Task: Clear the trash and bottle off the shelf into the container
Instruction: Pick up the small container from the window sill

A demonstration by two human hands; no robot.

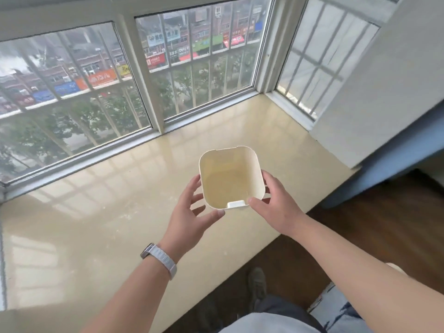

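A cream square container (pixel 229 175) hangs above the glossy beige window shelf (pixel 108 224), and its inside is empty. My right hand (pixel 276 203) grips its near right corner, thumb on the rim and fingers round the right wall. My left hand (pixel 192 212) is at its left side with fingers spread; the index fingertip touches the wall and the thumb lies just under the near left corner. No trash or bottle shows in this view.
Barred windows (pixel 192 68) close the shelf at the back and right. A white wall with a blue band (pixel 384 111) stands at the right. Dark wooden floor (pixel 360 236) and my shoe (pixel 257 284) lie below the shelf's front edge. A watch (pixel 159 258) is on my left wrist.
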